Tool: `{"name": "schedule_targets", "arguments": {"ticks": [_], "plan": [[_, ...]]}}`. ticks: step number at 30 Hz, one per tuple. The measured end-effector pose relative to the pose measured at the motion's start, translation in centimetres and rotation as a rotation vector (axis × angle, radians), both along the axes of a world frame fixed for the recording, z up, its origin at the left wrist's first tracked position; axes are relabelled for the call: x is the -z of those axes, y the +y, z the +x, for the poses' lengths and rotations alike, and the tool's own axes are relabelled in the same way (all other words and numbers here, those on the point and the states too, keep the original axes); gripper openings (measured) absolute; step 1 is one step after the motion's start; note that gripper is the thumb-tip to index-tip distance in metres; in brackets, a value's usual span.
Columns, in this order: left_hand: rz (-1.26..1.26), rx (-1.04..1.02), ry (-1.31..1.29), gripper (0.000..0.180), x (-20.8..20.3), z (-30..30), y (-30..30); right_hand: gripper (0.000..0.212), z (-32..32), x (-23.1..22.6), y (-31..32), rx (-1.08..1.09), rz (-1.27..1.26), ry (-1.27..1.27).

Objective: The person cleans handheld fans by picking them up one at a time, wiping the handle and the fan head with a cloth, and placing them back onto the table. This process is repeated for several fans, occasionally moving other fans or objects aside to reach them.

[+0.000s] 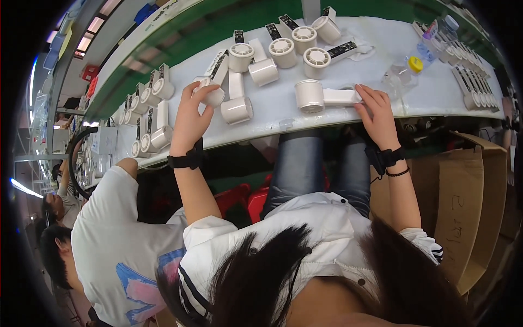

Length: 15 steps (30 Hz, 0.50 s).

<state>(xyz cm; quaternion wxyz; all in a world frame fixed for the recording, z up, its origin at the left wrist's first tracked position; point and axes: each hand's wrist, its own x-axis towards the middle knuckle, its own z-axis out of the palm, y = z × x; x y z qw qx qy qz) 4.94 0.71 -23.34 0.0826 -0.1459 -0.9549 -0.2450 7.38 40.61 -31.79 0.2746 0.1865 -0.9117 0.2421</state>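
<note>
My left hand (195,111) is closed round the drum-shaped head of a white handheld fan (216,97); its handle points away from me, with a dark circuit strip along it. My right hand (377,111) pinches the handle end of another white fan (309,96), which lies crosswise near the table's front edge, its head to the left. Between my hands, closer to the left, lies a fan (237,110) with its handle pointing away. Beyond it are several more fans (282,53), some with vented round ends up and circuit strips showing.
More fans (152,95) stand in rows at the left. At the right are a clear bottle with a yellow cap (415,65), crumpled plastic (396,76) and a row of white parts (476,90). A cardboard box (460,201) stands lower right; a co-worker (117,234) sits at my left.
</note>
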Motion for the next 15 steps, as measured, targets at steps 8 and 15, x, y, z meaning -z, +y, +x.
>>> {"name": "schedule_targets", "arguments": {"ticks": [8,15], "plan": [[0.105,0.004,0.062,0.052,3.4,-0.2,0.6,0.029,0.1,0.3,1.6,0.067,-0.538,-0.382],[0.076,-0.071,0.283,0.043,2.7,1.3,2.7,0.028,1.4,0.1,1.7,0.281,-0.714,-0.023]]}}
